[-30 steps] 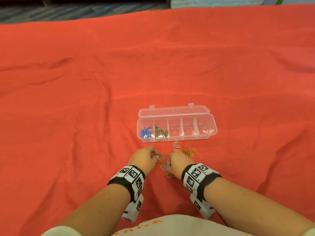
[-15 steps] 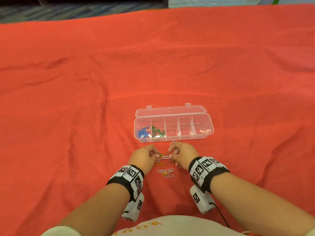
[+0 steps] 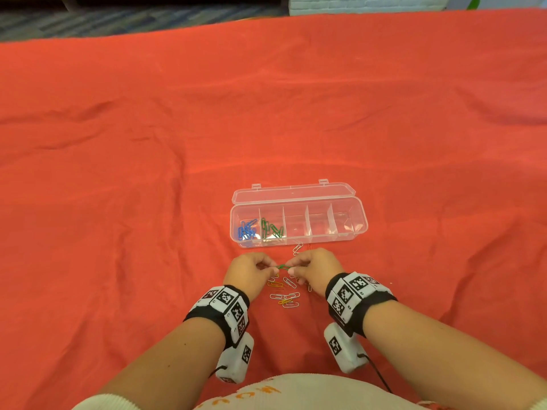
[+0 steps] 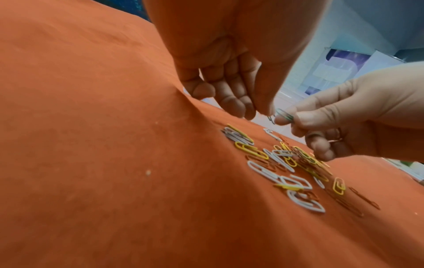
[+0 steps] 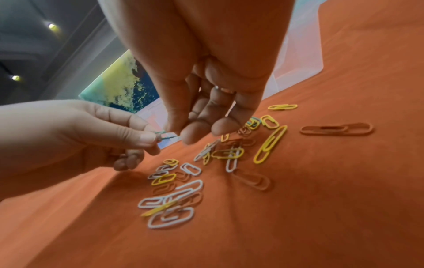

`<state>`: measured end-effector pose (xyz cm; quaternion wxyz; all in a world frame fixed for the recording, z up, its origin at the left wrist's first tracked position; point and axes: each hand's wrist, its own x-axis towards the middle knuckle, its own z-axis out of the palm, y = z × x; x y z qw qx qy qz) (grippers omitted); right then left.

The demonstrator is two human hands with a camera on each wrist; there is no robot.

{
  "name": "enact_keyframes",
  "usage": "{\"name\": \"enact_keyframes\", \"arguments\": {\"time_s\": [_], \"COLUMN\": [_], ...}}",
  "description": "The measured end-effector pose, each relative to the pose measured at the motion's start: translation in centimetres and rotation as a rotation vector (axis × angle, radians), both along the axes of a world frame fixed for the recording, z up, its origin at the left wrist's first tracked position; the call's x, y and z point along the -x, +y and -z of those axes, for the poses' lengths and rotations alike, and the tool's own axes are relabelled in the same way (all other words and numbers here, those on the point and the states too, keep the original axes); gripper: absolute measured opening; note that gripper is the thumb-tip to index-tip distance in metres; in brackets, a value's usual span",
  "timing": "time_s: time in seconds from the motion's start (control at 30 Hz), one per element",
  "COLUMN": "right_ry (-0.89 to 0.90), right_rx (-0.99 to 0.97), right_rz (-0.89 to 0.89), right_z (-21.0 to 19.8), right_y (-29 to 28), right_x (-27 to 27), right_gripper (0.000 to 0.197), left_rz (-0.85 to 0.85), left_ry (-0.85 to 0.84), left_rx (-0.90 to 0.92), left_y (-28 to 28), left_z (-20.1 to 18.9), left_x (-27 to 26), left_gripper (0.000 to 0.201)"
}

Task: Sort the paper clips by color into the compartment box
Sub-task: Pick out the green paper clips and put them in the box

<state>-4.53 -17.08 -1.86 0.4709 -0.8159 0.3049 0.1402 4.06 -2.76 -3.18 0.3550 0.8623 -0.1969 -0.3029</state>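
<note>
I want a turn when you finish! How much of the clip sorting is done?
Done: blue paper clips and green paper clips fill two sections of the clear plastic compartment box. In hand: left hand and right hand both pinch one green clip. Left: the white, yellow and orange-red clips on the red cloth.

Red cloth (image 3: 266,113) covers whole work surface, creased, folds at left and far right. Beyond far edge: carpet (image 3: 133,19), blue-grey striped, dim. White brick wall (image 3: 367,2) at top centre-right. Dark furniture base (image 3: 68,1) top left, type n/k. Green bit (image 3: 473,1) top right corner, too small to ID. Right wrist view: dark ceiling w/ two small lights (image 5: 51,26), lit. Below them a blue-yellow panel (image 5: 123,79), blurred. Left wrist view: pale wall (image 4: 371,27).
</note>
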Motion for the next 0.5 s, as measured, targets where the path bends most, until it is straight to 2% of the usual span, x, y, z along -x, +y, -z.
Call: {"name": "enact_keyframes", "arguments": {"time_s": [0.1, 0.17, 0.27, 0.37, 0.5], "right_ry": [-0.064, -0.069, -0.022, -0.021, -0.043], "right_rx": [-0.016, -0.012, 0.086, 0.100, 0.063], "right_rz": [0.058, 0.025, -0.047, -0.001, -0.002], "right_z": [0.0, -0.1, -0.3, -0.3, -0.9], "right_y": [0.3, 0.4, 0.6, 0.5, 0.3], "right_x": [-0.1, -0.3, -0.5, -0.6, -0.3], "right_gripper": [0.025, 0.031, 0.019, 0.013, 0.016], "left_rz": [-0.048, -0.059, -0.057, -0.025, 0.001], "left_ry": [0.038, 0.049, 0.083, 0.114, 0.100], "left_rx": [0.039, 0.058, 0.112, 0.174, 0.173], "left_y": [-0.1, -0.1, -0.3, -0.4, -0.7], "left_z": [0.0, -0.2, -0.4, -0.8, -1.7], "left_x": [0.0, 0.0, 0.2, 0.3, 0.6], "left_gripper": [0.019, 0.020, 0.022, 0.026, 0.012]}}
